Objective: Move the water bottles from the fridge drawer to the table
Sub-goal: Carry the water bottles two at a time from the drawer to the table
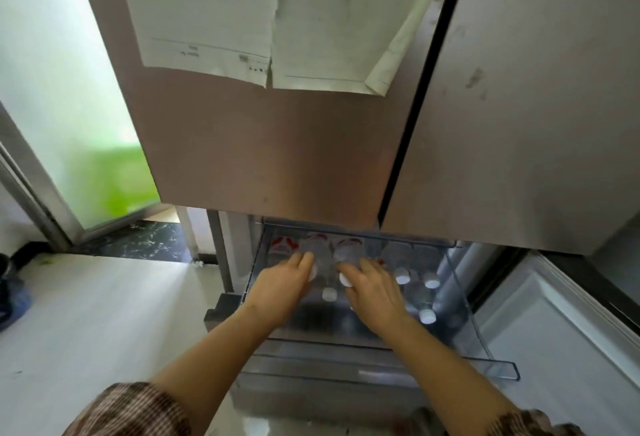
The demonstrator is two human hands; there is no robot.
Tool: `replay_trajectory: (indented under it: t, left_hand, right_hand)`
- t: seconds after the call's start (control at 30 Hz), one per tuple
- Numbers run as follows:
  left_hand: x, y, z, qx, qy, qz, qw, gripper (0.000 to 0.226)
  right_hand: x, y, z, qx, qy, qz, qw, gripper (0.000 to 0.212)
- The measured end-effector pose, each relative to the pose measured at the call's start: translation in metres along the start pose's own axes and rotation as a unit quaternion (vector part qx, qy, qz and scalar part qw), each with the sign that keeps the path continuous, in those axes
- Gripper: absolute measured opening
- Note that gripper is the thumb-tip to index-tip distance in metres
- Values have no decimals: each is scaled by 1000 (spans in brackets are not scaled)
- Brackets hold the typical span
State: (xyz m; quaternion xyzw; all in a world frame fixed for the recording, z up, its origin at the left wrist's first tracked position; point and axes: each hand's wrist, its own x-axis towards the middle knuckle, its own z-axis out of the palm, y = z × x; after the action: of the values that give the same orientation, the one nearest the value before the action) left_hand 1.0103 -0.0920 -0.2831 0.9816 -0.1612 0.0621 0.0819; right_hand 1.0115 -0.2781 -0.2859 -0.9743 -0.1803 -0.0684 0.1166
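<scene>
A clear fridge drawer (464,300) is pulled out below the fridge doors. Several water bottles with white caps and red labels stand in it; one cap (329,294) shows between my hands, others (402,275) (426,315) stand to the right. My left hand (282,285) reaches into the drawer with its fingers around a bottle (311,252) at the back left. My right hand (372,291) wraps a second bottle (346,250), whose white cap shows by my thumb. Both bottles still stand in the drawer. The table is out of view.
The brown fridge door (263,144) with papers (242,19) stuck on it hangs right above the drawer. A second door (526,106) is to the right, and an open lower door (561,324) beside the drawer. Pale floor (86,317) lies left, with a frosted glass door (69,106) beyond.
</scene>
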Motion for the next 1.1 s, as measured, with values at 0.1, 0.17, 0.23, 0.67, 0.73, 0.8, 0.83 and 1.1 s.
replay_trajectory:
  t: [0.1,0.17,0.23,0.67,0.73,0.8,0.83,1.1]
  left_hand:
    - [-17,-6,-26,-25,11,17,999,47]
    - [-33,-9,-42,-44,32,9,998,44]
    - [-55,-14,-59,-69,47,-13,996,40]
    - [-281,-98,-202,-88,195,-85,973,31]
    - [-324,-118,-209,-77,189,-111,973,28]
    - [-369,-139,-211,-76,169,-138,973,27]
    - [-392,-150,-212,-78,158,-154,972,27]
    - [-568,-245,-218,-76,137,-303,940,22]
  right_hand:
    - [-10,-23,-20,38,32,9,999,32]
    - [-19,-39,-36,63,55,0,996,24]
    - [-29,-58,-51,88,70,-4,994,22]
    - [-92,-279,-115,158,74,-63,983,28]
    - [-100,-320,-109,161,55,-87,982,25]
    - [-109,-361,-98,174,34,-109,978,24]
    - [-114,-382,-90,176,23,-120,977,24]
    - [-142,-565,-24,166,-97,-253,948,31]
